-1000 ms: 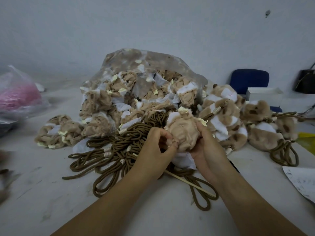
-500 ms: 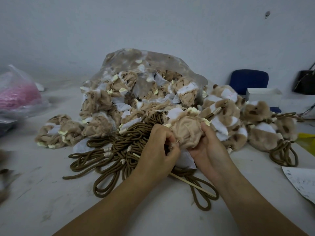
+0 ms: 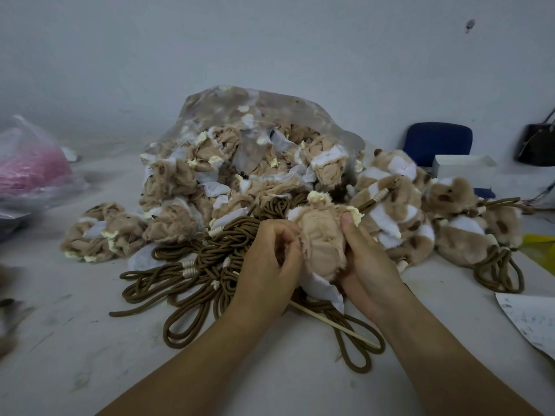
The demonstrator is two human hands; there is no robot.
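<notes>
Both my hands hold one inside-out plush piece (image 3: 322,238), tan fabric with frayed seams, pale yellow tips and a white flap hanging below. My left hand (image 3: 267,265) pinches its left edge with curled fingers. My right hand (image 3: 365,259) grips its right side, thumb pressed on the front. Under my hands lies a heap of brown cords (image 3: 207,262) with cream beads, and a thin wooden stick (image 3: 333,324) points toward me on the table.
A clear plastic bag (image 3: 264,115) spills several inside-out plush pieces behind the cords. Finished brown-and-white plush toys (image 3: 456,235) lie at right. A pink-filled bag (image 3: 30,166) sits far left, a paper sheet (image 3: 531,319) at right, a blue chair (image 3: 437,142) and white box (image 3: 462,166) behind.
The plush piece has turned slightly in my hands and my left fingers have closed tighter on its left edge. Both hands stay in about the same place.
</notes>
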